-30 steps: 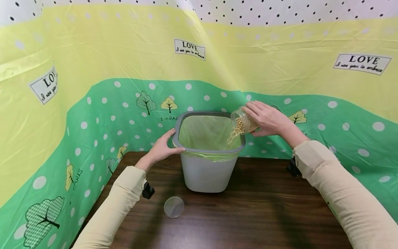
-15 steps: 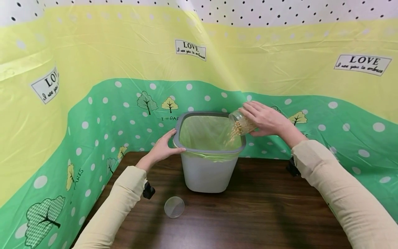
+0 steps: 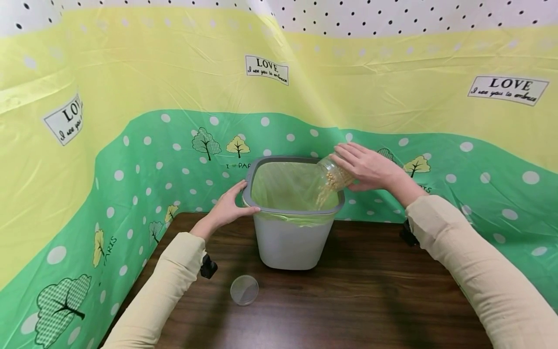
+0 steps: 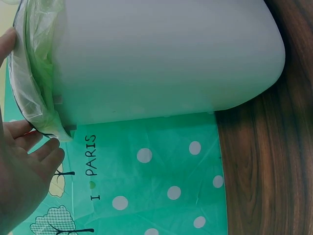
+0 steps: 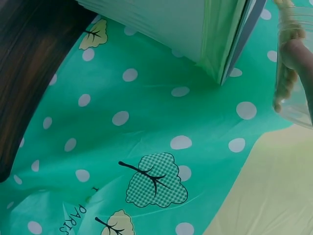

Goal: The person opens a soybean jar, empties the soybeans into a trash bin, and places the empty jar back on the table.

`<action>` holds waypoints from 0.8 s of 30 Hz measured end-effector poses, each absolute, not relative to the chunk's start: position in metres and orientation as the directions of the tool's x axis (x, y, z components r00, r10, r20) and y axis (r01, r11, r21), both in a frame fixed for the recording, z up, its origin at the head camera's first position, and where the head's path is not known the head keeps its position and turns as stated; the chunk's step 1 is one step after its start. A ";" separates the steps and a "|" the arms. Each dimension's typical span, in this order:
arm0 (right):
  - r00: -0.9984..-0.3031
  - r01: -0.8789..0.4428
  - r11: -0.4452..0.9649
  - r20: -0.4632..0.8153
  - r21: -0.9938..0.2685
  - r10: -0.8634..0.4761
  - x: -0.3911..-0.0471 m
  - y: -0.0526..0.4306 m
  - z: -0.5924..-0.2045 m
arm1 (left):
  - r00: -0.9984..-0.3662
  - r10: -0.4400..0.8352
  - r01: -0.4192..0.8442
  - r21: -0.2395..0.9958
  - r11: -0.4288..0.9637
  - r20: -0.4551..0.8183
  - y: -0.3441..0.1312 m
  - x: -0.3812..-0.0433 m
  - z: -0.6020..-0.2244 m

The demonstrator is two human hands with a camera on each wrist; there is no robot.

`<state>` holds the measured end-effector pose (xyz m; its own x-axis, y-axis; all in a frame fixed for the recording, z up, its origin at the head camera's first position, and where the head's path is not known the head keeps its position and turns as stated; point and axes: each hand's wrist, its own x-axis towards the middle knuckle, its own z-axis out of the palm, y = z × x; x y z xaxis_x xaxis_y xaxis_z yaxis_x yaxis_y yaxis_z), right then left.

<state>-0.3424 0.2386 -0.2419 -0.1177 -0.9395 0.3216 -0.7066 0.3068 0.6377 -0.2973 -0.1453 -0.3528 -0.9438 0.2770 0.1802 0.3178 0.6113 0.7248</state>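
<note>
A light grey trash can (image 3: 289, 242) with a darker grey rim stands on the table, lined with a thin green bag (image 3: 283, 186). My left hand (image 3: 226, 208) holds the rim at its left corner, thumb on the front edge and fingers along the side. In the left wrist view, the fingertips meet the rim and bag edge. My right hand (image 3: 370, 167) grips a clear jar (image 3: 326, 167), tipped mouth-down over the can's right side. Pale soybeans (image 3: 324, 194) stream from it into the bag. The right wrist view shows beans along one wall of the jar (image 5: 293, 110).
A round clear lid (image 3: 244, 290) lies on the dark wooden table (image 3: 331, 310), in front of the can and to its left. A green and yellow printed sheet (image 3: 174, 131) hangs behind the can and along both sides.
My right hand has moved slightly left and tilted the jar further over the can, while beans keep falling and fewer show in the jar. The left hand and can have stayed put.
</note>
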 end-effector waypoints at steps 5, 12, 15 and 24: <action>-0.102 -0.703 0.302 0.329 0.644 -0.939 -0.342 0.236 -0.243 | -0.943 0.277 0.319 0.727 0.608 0.182 -0.145 -0.297 -0.353; -0.107 -0.688 0.298 0.314 0.662 -0.944 -0.340 0.231 -0.242 | -0.947 0.269 0.307 0.728 0.613 0.173 -0.146 -0.296 -0.352; -0.112 -0.683 0.292 0.299 0.670 -0.948 -0.341 0.230 -0.243 | -0.948 0.269 0.304 0.730 0.612 0.169 -0.146 -0.296 -0.352; -0.054 -0.624 0.227 0.248 0.748 -0.967 -0.341 0.228 -0.246 | -0.949 0.266 0.301 0.728 0.616 0.168 -0.146 -0.296 -0.353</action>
<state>-0.3408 0.2283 -0.2461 -0.0541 -0.9672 0.2481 -0.6241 0.2267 0.7477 -0.2963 -0.1458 -0.3530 -0.9493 0.2658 0.1678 0.3011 0.6158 0.7281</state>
